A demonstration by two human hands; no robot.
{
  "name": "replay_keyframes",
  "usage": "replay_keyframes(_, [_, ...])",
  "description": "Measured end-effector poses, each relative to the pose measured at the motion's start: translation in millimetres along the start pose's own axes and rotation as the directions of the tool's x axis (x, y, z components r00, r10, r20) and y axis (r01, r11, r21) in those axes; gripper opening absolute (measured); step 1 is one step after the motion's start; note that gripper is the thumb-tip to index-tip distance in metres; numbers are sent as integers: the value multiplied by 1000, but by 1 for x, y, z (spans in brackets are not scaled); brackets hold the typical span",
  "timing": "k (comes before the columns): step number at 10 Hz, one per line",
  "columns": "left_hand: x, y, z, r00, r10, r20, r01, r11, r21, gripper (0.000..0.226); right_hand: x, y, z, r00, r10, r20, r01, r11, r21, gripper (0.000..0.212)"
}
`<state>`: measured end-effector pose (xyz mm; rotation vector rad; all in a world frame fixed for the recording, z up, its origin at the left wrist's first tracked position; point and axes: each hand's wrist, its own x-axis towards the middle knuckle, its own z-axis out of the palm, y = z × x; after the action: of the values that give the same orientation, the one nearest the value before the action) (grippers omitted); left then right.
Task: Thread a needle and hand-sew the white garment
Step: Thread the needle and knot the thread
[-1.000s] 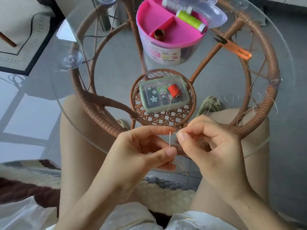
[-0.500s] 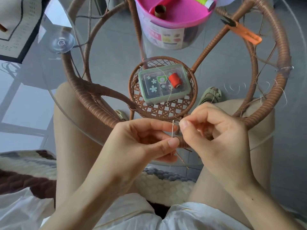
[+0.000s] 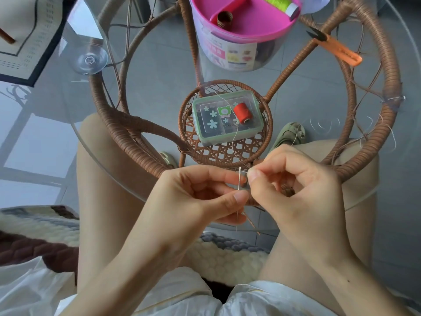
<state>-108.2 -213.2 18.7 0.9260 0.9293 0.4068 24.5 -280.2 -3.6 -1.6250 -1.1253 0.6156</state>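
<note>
My left hand (image 3: 196, 197) pinches a thin steel needle (image 3: 239, 180) upright between thumb and forefinger, eye end up. My right hand (image 3: 293, 185) pinches a fine white thread (image 3: 235, 133) right beside the needle's eye. The thread runs up and over the small green box. Whether the thread passes through the eye is too small to tell. The white garment (image 3: 246, 299) lies on my lap at the bottom edge.
A round glass table (image 3: 159, 71) on a rattan frame (image 3: 391, 71) holds a green sewing box (image 3: 227, 118) with a red spool (image 3: 242, 112), a pink sewing kit tub (image 3: 246, 28) and orange thread snips (image 3: 335, 47). A woolly cushion (image 3: 227, 252) lies under me.
The view has tilted down a little, so the table things sit higher in frame. My right fingertips have closed in on the needle's eye; the left hand keeps its hold.
</note>
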Motion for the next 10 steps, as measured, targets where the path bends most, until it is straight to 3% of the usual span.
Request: replay_keyframes(10, [-1,0,1,1000,-3,-14,3,1000,-5,24,1,-1,1,1000,29,-2,-29,1000,-3,14])
